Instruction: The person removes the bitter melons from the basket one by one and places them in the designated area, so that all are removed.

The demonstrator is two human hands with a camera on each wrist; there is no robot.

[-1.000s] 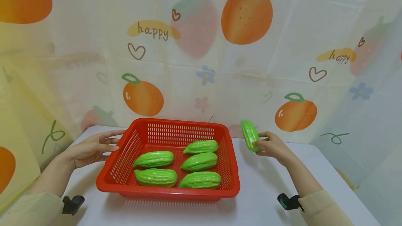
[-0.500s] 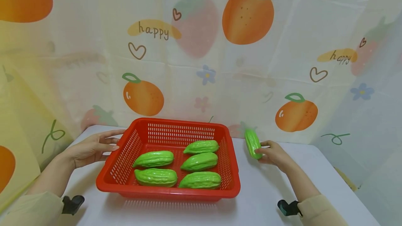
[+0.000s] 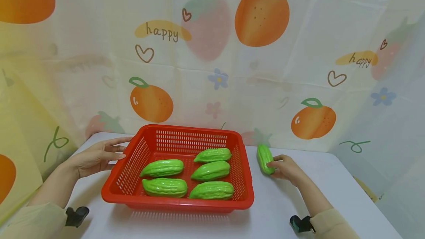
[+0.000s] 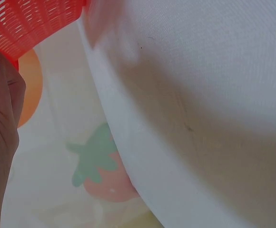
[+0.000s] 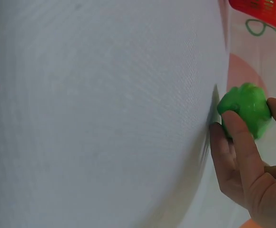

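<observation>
My left hand (image 3: 96, 158) is at the left rim of a red plastic basket (image 3: 179, 203), fingers and thumb holding its edge. In the left wrist view, part of that hand (image 4: 2, 95) shows just below the basket wall (image 4: 38, 23). To the right of the basket, my right hand (image 3: 285, 169) pinches the near end of a green bitter melon (image 3: 264, 158), which is low at the tabletop. The right wrist view has the bitter melon (image 5: 247, 108) end-on between thumb and fingers. Whether it bears fully on the table is hard to tell.
Several more green bitter melons lie inside the basket, such as one at the front right (image 3: 212, 190) and one at the left (image 3: 162, 168). A white tabletop (image 3: 265, 209) carries the basket. Behind it hangs a fruit-print curtain (image 3: 212, 95).
My right hand has come down with the bitter melon, from above the tabletop to its surface. The left hand and the basket have stayed put.
</observation>
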